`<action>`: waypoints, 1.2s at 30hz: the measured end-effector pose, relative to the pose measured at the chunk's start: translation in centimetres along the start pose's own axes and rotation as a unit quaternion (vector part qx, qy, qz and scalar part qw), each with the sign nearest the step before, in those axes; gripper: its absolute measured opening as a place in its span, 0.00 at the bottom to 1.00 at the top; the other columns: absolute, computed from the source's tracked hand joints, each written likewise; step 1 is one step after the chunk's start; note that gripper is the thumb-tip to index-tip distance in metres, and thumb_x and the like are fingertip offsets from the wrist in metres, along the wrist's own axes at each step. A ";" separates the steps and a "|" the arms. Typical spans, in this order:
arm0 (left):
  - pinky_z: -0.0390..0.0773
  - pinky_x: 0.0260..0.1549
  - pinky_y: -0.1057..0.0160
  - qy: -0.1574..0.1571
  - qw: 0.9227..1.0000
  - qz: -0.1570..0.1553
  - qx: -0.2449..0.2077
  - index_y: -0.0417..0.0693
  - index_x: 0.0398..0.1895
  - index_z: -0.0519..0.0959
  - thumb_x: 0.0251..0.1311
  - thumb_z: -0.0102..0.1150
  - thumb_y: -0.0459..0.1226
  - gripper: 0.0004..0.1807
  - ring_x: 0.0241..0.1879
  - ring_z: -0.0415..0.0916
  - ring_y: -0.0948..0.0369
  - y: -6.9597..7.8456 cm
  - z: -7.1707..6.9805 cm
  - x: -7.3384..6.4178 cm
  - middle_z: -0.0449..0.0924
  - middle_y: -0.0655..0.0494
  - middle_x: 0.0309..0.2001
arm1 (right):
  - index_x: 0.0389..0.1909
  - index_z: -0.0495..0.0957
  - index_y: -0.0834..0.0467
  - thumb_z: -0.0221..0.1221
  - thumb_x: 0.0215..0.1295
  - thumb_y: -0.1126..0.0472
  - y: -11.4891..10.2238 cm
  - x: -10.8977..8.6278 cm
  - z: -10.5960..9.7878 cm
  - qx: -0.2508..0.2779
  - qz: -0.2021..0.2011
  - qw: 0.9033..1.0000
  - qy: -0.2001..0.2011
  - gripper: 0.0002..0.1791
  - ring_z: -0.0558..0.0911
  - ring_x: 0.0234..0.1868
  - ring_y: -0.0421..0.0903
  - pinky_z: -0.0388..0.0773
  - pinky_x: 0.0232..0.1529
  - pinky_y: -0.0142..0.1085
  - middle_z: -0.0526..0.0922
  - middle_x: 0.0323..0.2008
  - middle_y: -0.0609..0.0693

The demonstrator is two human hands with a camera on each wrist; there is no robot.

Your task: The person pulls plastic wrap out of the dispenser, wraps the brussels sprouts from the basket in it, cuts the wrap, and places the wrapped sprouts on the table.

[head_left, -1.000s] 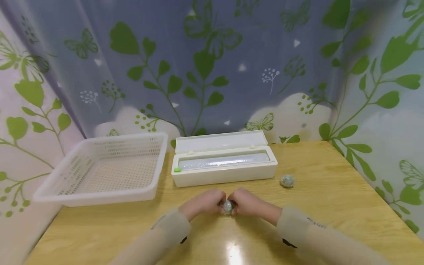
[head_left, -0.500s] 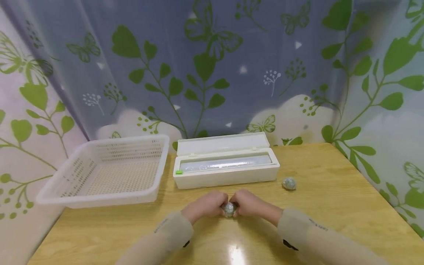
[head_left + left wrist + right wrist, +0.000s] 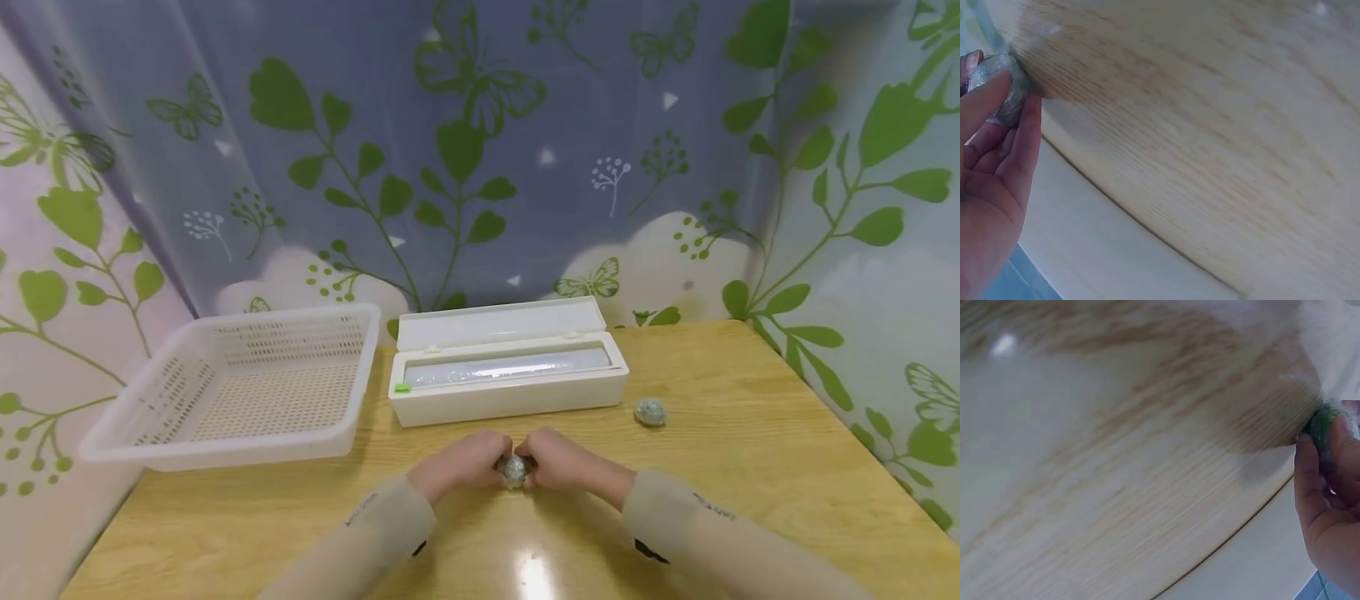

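Note:
A small round, greenish-grey thing wrapped in clear plastic film point(image 3: 514, 472) is held low over the table, just in front of the film box. My left hand point(image 3: 474, 459) pinches it from the left, thumb on one side and fingers on the other, as the wrapped ball point(image 3: 1020, 89) shows in the left wrist view. From the right, my right hand point(image 3: 557, 460) pinches the same ball. Its film looks shiny over green in the right wrist view, where the thumb covers part of the ball point(image 3: 1320, 428). A similar wrapped ball point(image 3: 649, 412) lies on the table to the right.
Behind the hands stands a long white cling film dispenser point(image 3: 510, 407), lid up, with a film roll point(image 3: 510, 367) inside and a green slider point(image 3: 402, 387) at its left end. A white perforated plastic basket point(image 3: 225, 454) sits at left on the wooden table point(image 3: 720, 467). A patterned curtain point(image 3: 570, 200) hangs behind.
Both hands keep their hold on the wrapped ball at nearly the same spot. Its visible surface looks slightly different, and the head view has shifted a little.

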State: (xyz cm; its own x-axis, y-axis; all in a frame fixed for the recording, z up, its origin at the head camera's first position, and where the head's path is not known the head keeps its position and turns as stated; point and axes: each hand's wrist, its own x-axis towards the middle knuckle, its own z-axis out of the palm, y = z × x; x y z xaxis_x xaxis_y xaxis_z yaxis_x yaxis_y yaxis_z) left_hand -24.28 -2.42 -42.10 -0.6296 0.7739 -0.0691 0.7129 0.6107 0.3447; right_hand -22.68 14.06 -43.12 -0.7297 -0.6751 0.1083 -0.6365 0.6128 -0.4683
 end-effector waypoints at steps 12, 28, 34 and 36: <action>0.66 0.20 0.72 0.008 1.000 0.000 -0.010 0.42 0.24 0.73 0.45 0.63 0.31 0.07 0.20 0.63 0.67 -0.2 0.0 0.2 0.70 0.59 0.20 | 0.15 0.70 0.55 0.64 0.41 0.63 -0.8 0.3 -0.6 -0.033 0.035 0.999 -0.011 0.10 0.62 0.17 0.36 0.62 0.18 0.30 0.65 0.13 0.39; 0.69 0.23 0.70 0.000 0.997 -0.063 -0.054 0.41 0.28 0.75 0.45 0.65 0.36 0.10 0.23 0.66 0.67 -0.2 0.3 -0.5 0.73 0.59 0.24 | 0.24 0.76 0.60 0.66 0.41 0.64 -1.2 -0.1 0.0 -0.019 0.059 0.998 0.016 0.09 0.69 0.22 0.38 0.67 0.22 0.30 0.75 0.22 0.44; 0.73 0.33 0.65 0.002 0.996 -0.076 -0.056 0.39 0.36 0.75 0.49 0.62 0.41 0.16 0.33 0.73 0.61 -0.7 -0.5 -1.6 0.77 0.52 0.34 | 0.27 0.76 0.60 0.65 0.42 0.65 -0.8 -0.9 -0.7 0.000 0.084 0.996 0.020 0.09 0.69 0.23 0.38 0.67 0.22 0.31 0.74 0.23 0.44; 0.73 0.35 0.63 0.009 0.996 -0.074 -0.057 0.39 0.37 0.75 0.51 0.61 0.41 0.15 0.36 0.73 0.59 -0.9 -0.8 -2.0 0.76 0.51 0.36 | 0.28 0.76 0.60 0.65 0.42 0.65 -0.6 -1.1 -1.1 0.002 0.093 0.995 0.025 0.10 0.70 0.24 0.38 0.68 0.23 0.32 0.74 0.24 0.45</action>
State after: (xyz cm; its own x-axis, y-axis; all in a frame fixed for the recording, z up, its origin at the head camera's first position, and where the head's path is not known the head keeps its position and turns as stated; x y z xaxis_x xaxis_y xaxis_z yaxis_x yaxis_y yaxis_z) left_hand -23.89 -4.65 -41.50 -0.7316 0.6725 -0.1115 0.5720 0.6946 0.4363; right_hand -21.76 14.91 -42.02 -0.8460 -0.5295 0.0623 -0.4885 0.7230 -0.4886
